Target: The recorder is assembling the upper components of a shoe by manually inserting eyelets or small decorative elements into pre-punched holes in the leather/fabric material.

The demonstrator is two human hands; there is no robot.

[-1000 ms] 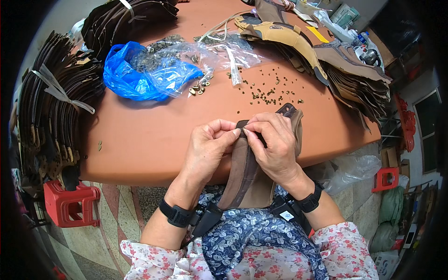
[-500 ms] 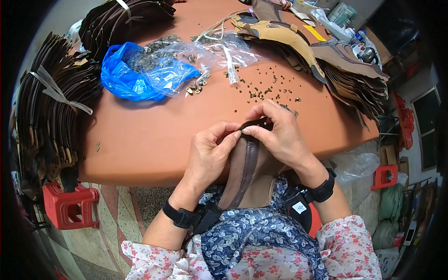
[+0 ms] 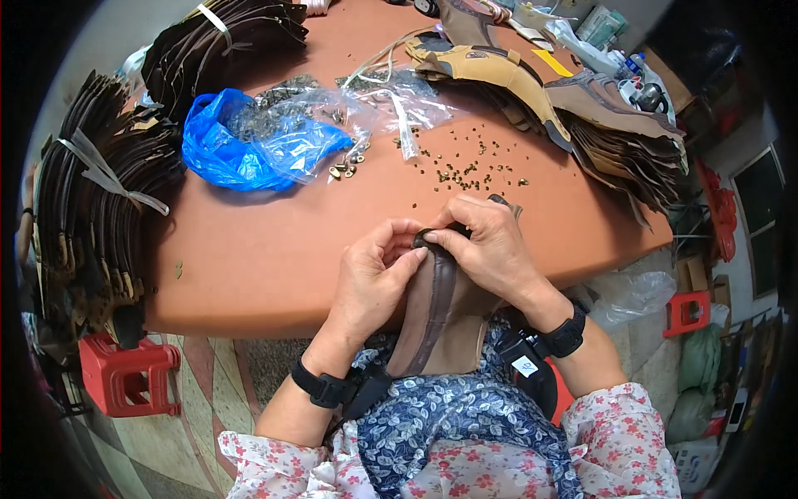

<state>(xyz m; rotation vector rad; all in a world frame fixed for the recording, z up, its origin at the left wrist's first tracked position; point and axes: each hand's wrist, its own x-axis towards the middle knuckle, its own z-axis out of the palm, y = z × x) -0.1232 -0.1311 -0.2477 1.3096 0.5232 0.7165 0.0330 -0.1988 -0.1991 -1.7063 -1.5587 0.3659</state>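
Observation:
A brown shoe upper (image 3: 424,324) with a dark padded strip hangs over the table's near edge into my lap. My left hand (image 3: 370,274) pinches its dark top edge between thumb and fingers. Close beside it, my right hand (image 3: 490,245) grips the same edge, thumb on the near side and fingers curled over the far side. Both thumb tips almost meet there. Whatever small part may lie between the fingertips is too hidden to make out. Beyond my hands, small brass-coloured metal pieces (image 3: 474,176) lie scattered on the orange-brown table (image 3: 249,258).
A blue plastic bag (image 3: 208,145) and clear bags with metal fittings sit further back. Tied stacks of dark uppers (image 3: 83,216) stand at the left. Tan and brown uppers (image 3: 490,71) are piled at the right. Red stools (image 3: 129,374) stand below the table.
My left thumb has eased slightly away from the right one, showing more of the upper's dark edge. The view has shifted slightly. Both hands keep hold of the upper.

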